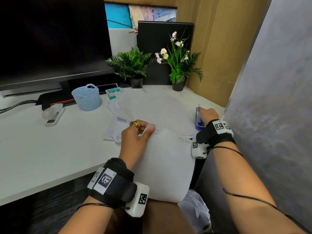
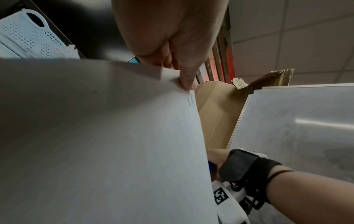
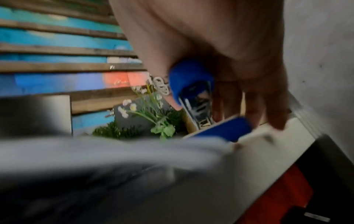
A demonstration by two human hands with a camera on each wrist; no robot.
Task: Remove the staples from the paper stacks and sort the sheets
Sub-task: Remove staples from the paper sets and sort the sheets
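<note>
My left hand (image 1: 140, 130) pinches the top corner of a white stapled paper stack (image 1: 165, 162) that hangs over the desk's front edge toward my lap. In the left wrist view the thumb and fingers (image 2: 184, 78) clamp that corner, and two staples (image 2: 190, 101) show just below them. My right hand (image 1: 206, 114) grips a blue stapler (image 1: 199, 120) at the desk's right edge; the right wrist view shows the fingers (image 3: 268, 106) curled round the blue stapler (image 3: 195, 91), its base on the desk. Loose white sheets (image 1: 152, 107) lie spread on the desk behind.
A light blue basket (image 1: 87, 97) and a white stapler (image 1: 54, 114) sit left of the sheets, before a dark monitor (image 1: 50, 39). A staple box (image 1: 113, 92) and two potted plants (image 1: 135, 66) stand at the back. A grey partition (image 1: 273, 81) closes the right side.
</note>
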